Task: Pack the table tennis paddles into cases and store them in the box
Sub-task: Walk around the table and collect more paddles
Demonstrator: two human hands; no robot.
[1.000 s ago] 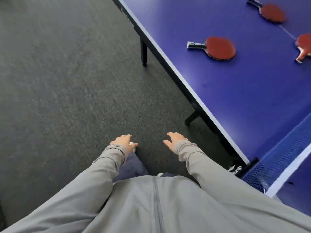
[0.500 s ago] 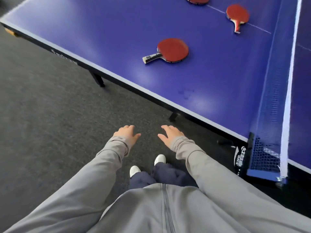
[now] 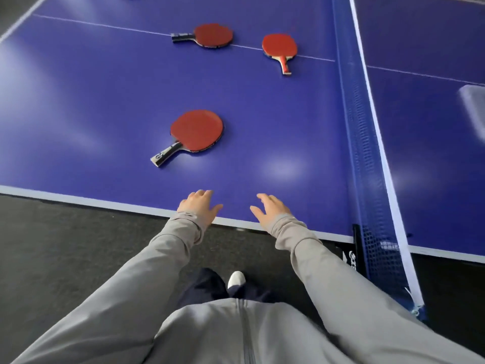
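Observation:
Three red paddles lie flat on the blue table tennis table (image 3: 78, 101). The nearest paddle (image 3: 195, 131) has a black handle pointing toward the near left. Farther back lies a second paddle (image 3: 213, 34) with a dark handle to the left, and a third paddle (image 3: 279, 46) with a red-and-wood handle pointing toward me. My left hand (image 3: 200, 206) and my right hand (image 3: 270, 210) hover over the near table edge, fingers spread, holding nothing. No case or box shows.
The blue net (image 3: 359, 143) with its white top band crosses the table on the right, clamped at the near edge. A pale blurred object (image 3: 473, 106) sits past the net at the right border. Dark carpet (image 3: 52, 245) lies under my feet.
The view has swung to face the table squarely. Both hands have risen from over the floor to above the table's near edge, closer to the nearest paddle.

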